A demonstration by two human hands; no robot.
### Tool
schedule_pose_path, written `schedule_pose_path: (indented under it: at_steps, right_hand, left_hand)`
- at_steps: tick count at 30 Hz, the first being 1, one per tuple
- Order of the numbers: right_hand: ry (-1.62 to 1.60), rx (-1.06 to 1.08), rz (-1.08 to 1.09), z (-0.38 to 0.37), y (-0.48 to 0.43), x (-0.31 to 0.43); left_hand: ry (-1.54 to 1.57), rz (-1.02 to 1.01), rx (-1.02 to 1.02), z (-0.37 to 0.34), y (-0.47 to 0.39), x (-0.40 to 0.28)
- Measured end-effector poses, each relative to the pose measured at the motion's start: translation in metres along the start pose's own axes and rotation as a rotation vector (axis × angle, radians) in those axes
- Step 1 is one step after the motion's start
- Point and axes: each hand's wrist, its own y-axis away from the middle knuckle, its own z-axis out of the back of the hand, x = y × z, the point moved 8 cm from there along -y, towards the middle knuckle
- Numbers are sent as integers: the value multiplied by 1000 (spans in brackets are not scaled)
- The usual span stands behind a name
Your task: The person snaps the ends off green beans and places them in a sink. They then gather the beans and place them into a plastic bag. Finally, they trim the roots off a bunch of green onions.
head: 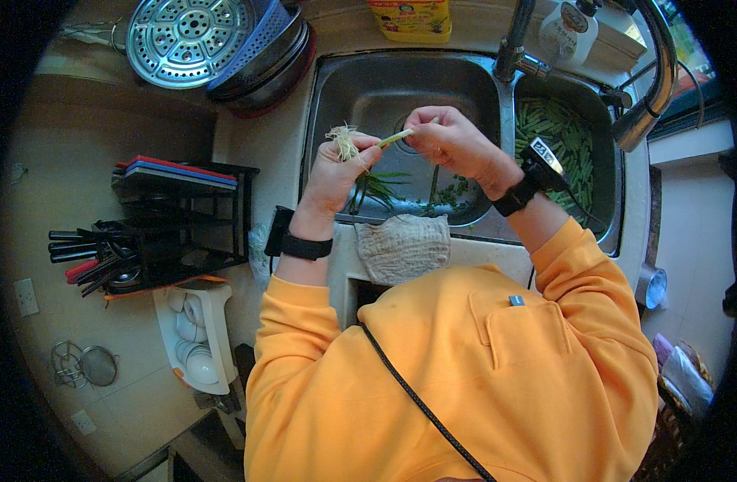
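Note:
My left hand (344,169) is closed around scallions (396,138) above the large sink basin (356,90). Their pale, stringy roots (343,141) stick out past my fingers, and green leaves (374,188) hang below that hand. One pale stalk reaches across to my right hand (444,138), whose thumb and fingers are pinched together at its end. Below my right hand a thin green stem (434,184) runs downward; whether it is held there cannot be made out. Green leafy scraps (456,196) lie at the bottom of the basin.
Cut green vegetable pieces (555,129) fill the smaller right basin under the faucet (642,114). A cloth (404,247) drapes over the front sink edge. Stacked pans and a steamer plate (191,36) stand back left. A knife rack (158,241) is at left, a yellow container (412,21) behind.

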Motion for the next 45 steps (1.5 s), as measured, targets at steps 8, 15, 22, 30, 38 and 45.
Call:
schedule_pose_path:
  at_steps: [8,15,22,30,38,45]
  right_hand:
    - [180,-139,-26,8,-3,-13]
    - [154,-145,150,3,-10,12]
    - [603,-302,376,-9,-19,24]
    - [769,-349,318,-3,-15,28]
    - [-63,-133,110,-2,-10,11]
    - [-22,-260,212,32,-6,26]
  left_hand:
    - [356,230,-121,6,-3,29]
    - [337,210,-138,4,-3,31]
    - [143,99,-158,3,-4,20]
    - [29,136,-137,5,-1,18]
    - [35,93,-147,10,-1,14]
    - [68,110,-332,47,1,27]
